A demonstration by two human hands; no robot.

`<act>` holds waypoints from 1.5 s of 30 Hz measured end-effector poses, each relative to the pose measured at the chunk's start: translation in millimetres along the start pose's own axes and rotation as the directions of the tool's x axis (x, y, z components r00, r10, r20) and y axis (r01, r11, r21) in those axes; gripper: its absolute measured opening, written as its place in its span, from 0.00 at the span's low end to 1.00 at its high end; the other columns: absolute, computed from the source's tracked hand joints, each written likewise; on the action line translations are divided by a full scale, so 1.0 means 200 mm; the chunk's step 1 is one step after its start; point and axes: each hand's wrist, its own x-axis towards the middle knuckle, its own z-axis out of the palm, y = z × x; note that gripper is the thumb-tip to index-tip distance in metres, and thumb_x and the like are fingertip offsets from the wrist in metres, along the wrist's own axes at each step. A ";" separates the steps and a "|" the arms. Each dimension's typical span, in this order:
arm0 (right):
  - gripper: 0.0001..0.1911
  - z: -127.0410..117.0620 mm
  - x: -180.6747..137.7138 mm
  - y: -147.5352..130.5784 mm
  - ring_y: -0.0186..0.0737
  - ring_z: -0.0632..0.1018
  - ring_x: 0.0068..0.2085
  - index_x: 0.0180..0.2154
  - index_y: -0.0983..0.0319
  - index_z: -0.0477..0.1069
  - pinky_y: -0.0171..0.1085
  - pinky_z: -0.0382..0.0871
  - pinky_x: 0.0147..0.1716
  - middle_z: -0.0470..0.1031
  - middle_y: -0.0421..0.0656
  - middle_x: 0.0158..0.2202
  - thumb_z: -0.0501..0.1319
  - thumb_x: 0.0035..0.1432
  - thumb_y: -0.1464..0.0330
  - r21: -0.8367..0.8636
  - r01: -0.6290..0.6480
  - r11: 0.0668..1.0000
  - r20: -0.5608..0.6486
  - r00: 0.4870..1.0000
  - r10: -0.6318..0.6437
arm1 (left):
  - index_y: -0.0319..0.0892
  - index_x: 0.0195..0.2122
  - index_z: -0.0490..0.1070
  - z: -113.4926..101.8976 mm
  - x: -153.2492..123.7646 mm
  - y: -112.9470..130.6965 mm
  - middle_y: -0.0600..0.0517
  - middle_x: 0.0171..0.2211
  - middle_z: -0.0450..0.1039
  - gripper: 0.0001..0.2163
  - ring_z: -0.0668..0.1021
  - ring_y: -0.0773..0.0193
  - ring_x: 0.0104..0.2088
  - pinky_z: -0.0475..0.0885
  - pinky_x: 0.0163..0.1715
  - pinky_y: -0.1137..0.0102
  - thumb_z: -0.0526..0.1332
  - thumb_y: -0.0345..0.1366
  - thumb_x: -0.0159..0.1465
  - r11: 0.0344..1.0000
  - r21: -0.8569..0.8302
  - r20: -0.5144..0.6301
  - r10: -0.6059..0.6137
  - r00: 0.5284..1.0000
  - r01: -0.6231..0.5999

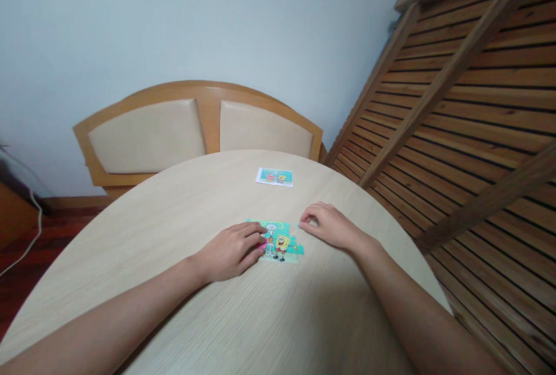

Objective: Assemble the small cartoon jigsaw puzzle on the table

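Observation:
A small cartoon jigsaw puzzle [281, 243] lies near the middle of a round pale wooden table [174, 236]. My left hand [232, 250] rests flat on the puzzle's left part, fingers stretched over it and covering that side. My right hand [328, 224] sits just right of the puzzle with its fingers curled down, pinching a small teal piece [300, 225] at the puzzle's upper right edge. A little picture card [274, 177] with the same cartoon lies farther back on the table.
A wooden bench with two beige padded backs [200, 126] stands behind the table against a pale wall. A slatted wooden frame [469, 114] leans at the right. A white cable [26, 236] hangs at the far left above a dark red floor.

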 end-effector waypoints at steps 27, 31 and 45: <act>0.17 0.01 0.00 -0.01 0.42 0.78 0.47 0.47 0.58 0.79 0.40 0.67 0.50 0.80 0.44 0.45 0.60 0.59 0.76 0.106 0.117 0.987 0.042 0.992 -0.122 | 0.42 0.49 0.72 -0.01 0.00 0.00 0.45 0.55 0.73 0.13 0.75 0.56 0.56 0.72 0.58 0.60 0.51 0.39 0.74 1.000 -0.008 -0.007 0.005 1.000 -0.005; 0.13 0.01 0.00 -0.01 0.43 0.79 0.43 0.45 0.59 0.81 0.39 0.68 0.48 0.81 0.45 0.41 0.61 0.60 0.73 0.052 0.076 0.996 0.071 0.994 -0.080 | 0.42 0.49 0.72 -0.01 0.00 0.01 0.45 0.54 0.73 0.13 0.75 0.56 0.56 0.72 0.58 0.60 0.50 0.39 0.74 1.000 -0.001 -0.002 -0.001 1.000 0.001; 0.10 -0.02 0.00 0.00 0.43 0.81 0.38 0.40 0.60 0.83 0.37 0.70 0.40 0.84 0.45 0.38 0.63 0.59 0.69 0.116 -0.071 0.991 0.123 0.991 0.057 | 0.42 0.48 0.72 -0.02 0.00 0.01 0.44 0.54 0.73 0.12 0.75 0.55 0.55 0.73 0.57 0.59 0.51 0.38 0.73 1.000 -0.028 -0.022 0.009 1.000 -0.010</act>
